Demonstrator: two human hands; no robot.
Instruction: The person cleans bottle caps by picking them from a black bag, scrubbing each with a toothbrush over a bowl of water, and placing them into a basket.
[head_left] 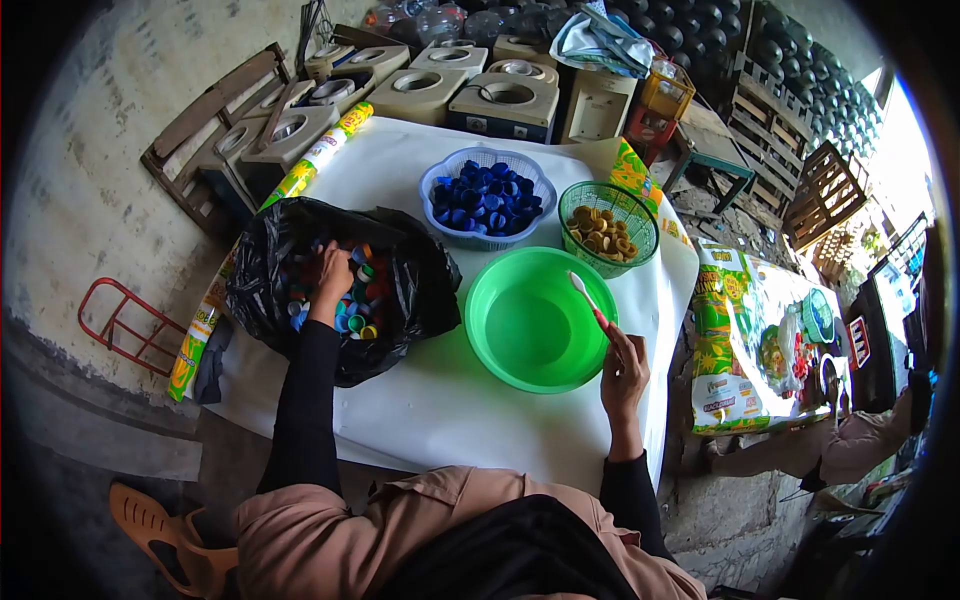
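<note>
Mixed caps: loose bottle caps (360, 300) of many colours lie in the open black bag (420, 270), on the left part of the bench (450, 410).
Left hand: the left hand (335, 275) reaches down into the bag with its fingers bent among the caps. I cannot tell whether it pinches 1.
Right hand: the right hand (625, 368) is closed round a red-handled tool (588, 300). The tool's white tip points up over the right rim of the green basin (500, 340), which looks empty.
Doing it well: I judge it best to take 1 cap at a time by its rim and lift it straight up clear of the bag's crumpled lip. The tool tip should keep off the basin wall.
Baskets: the blue basket (432, 185) of blue caps (487, 200) and the green basket (640, 240) of tan caps (600, 232) stand just behind the basin, close together.
Edges: the bag lies near the bench's left edge. The green basket and the right hand are near its right edge.
Open room: bare white cover lies in front of the bag and basin, towards the person's body.
Around: water dispensers (505, 100) line the far side, and a printed sack (720, 350) lies on the floor to the right.
</note>
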